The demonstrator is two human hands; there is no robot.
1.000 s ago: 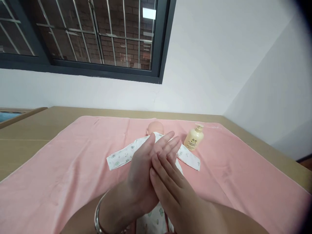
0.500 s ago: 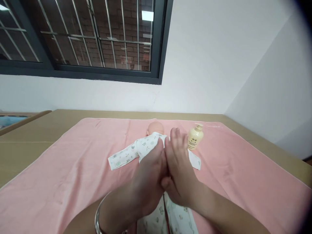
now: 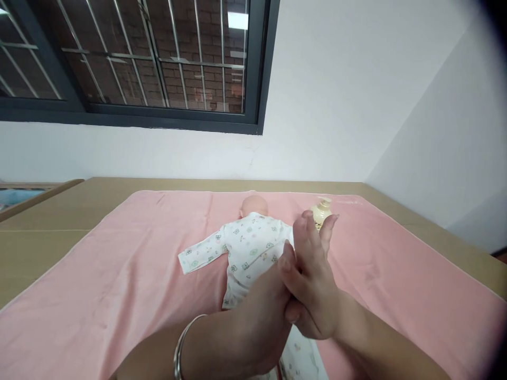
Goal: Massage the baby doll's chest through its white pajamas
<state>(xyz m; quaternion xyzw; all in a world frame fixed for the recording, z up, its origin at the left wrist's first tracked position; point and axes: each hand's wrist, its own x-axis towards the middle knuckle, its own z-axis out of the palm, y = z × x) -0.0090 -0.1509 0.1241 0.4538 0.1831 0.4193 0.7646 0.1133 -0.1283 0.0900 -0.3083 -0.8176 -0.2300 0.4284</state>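
Note:
Palm to palm, my left hand (image 3: pixel 263 316) and my right hand (image 3: pixel 317 290) press together in front of a baby doll. The right fingers stretch upward, slightly apart. My left fingers lie against the right palm and are partly hidden; a silver bangle circles that wrist. The doll (image 3: pixel 253 237) lies stretched out in a white patterned long-sleeved top and matching trousers, its bald head away from me and no face showing. My hands cover its right-side sleeve and part of its middle. Beyond my right fingertips stands a pale yellow pump bottle (image 3: pixel 321 210), its lower part hidden.
A pink blanket (image 3: pixel 158 237) with some creases covers most of the tan surface (image 3: pixel 59 232). Behind rises a white wall (image 3: pixel 317 105) with a dark-framed barred window (image 3: pixel 253 121). At the far left is a wooden rail (image 3: pixel 47 195) beside something blue.
Both hands have shifted right together, uncovering more of the doll's top and hiding the bottle's lower part. The palms have slid against each other, and the right fingers have spread a little.

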